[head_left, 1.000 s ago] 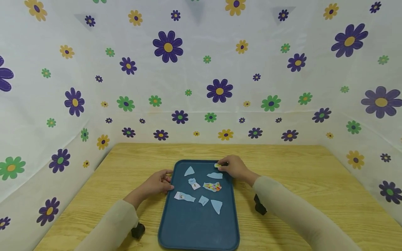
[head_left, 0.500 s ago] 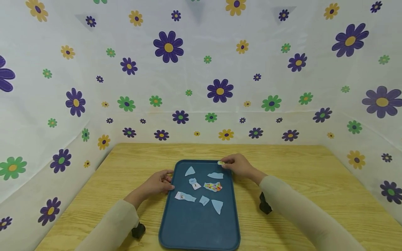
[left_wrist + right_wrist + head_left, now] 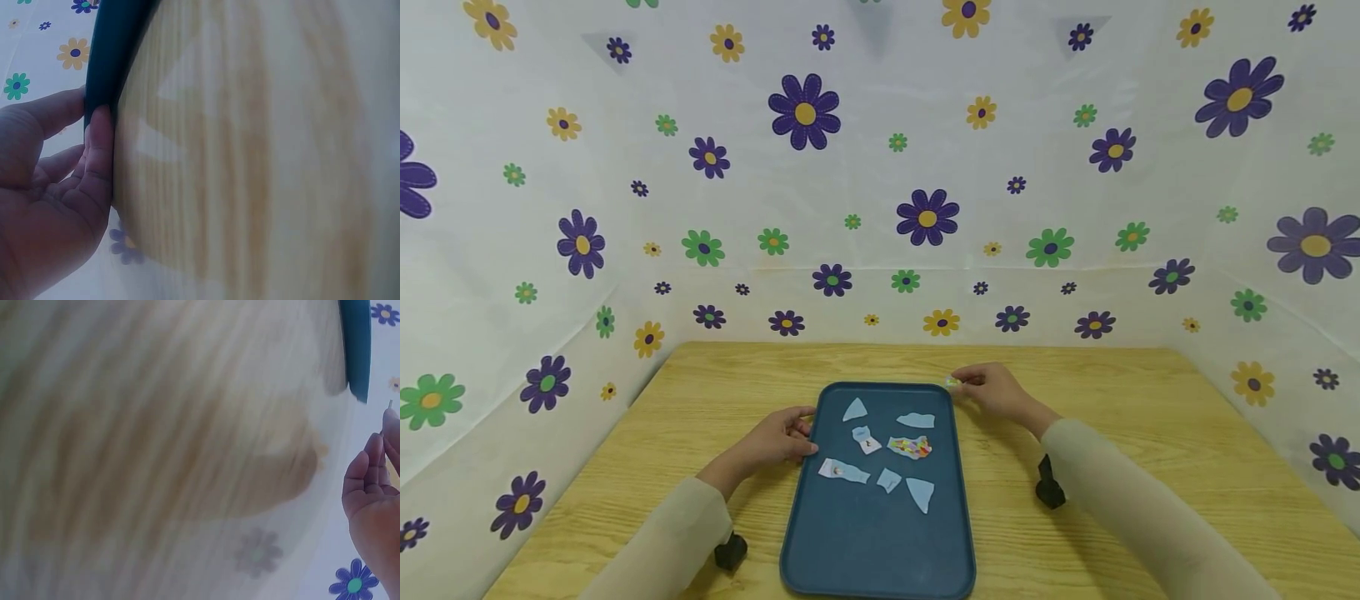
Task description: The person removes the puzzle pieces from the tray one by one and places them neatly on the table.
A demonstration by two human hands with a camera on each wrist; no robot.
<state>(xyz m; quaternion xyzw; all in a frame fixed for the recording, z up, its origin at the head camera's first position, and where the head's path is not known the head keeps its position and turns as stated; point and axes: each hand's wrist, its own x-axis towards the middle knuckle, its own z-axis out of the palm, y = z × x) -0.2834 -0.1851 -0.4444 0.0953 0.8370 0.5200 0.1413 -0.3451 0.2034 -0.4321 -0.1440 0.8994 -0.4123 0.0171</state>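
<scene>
My right hand (image 3: 1000, 390) pinches a small paper puzzle piece (image 3: 952, 381) with yellow and green print between thumb and fingertips, at the tray's far right corner. In the right wrist view only the thin edge of the piece (image 3: 390, 404) shows above the fingertips. My left hand (image 3: 775, 437) grips the left rim of the dark blue tray (image 3: 880, 550), thumb on one side and fingers on the other. Several cut paper pieces lie flat on the tray, among them a colourful printed piece (image 3: 910, 447), a long pale blue one (image 3: 844, 471) and a pale triangle (image 3: 921, 493).
The tray lies on a wood-grain table (image 3: 1075, 483). A white flower-print sheet (image 3: 865, 167) encloses the back and both sides. A black wrist mount (image 3: 1049, 485) hangs under the right forearm and another (image 3: 731, 552) under the left.
My right hand has carried the small piece rightward, from over the tray's far right part to its corner edge. My left hand has kept its place on the rim.
</scene>
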